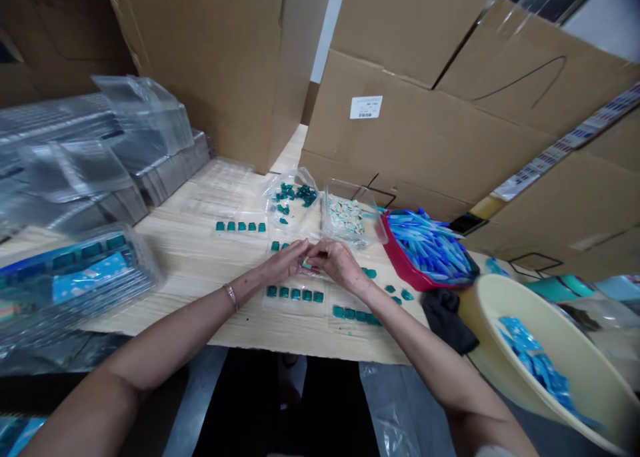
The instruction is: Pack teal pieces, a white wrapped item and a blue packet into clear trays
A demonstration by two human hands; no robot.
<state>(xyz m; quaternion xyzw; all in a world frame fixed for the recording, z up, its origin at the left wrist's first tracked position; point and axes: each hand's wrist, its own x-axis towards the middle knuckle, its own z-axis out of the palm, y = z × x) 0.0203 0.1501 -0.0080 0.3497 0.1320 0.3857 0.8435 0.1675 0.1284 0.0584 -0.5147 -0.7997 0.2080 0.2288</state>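
My left hand (pixel 286 261) and my right hand (pixel 334 260) meet fingertip to fingertip over the cardboard-covered table (pixel 200 270), both pinched on a small teal piece (pixel 309 265) that is mostly hidden between them. Below my hands lies a row of several small teal squares (pixel 294 294) in a clear blister tray. Another such row (pixel 356 315) lies under my right wrist, and a third row (pixel 241 227) sits farther back on the left. A clear bag of loose teal pieces (pixel 293 197) lies just beyond my hands.
A clear tub of pale pieces (pixel 346 215) and a red tray of blue sticks (pixel 425 247) stand right of the bag. A cream basin (pixel 545 357) with blue packets sits at the near right. Stacked clear blister packs (pixel 90 150) fill the left. Big cardboard boxes (pixel 425 130) wall the back.
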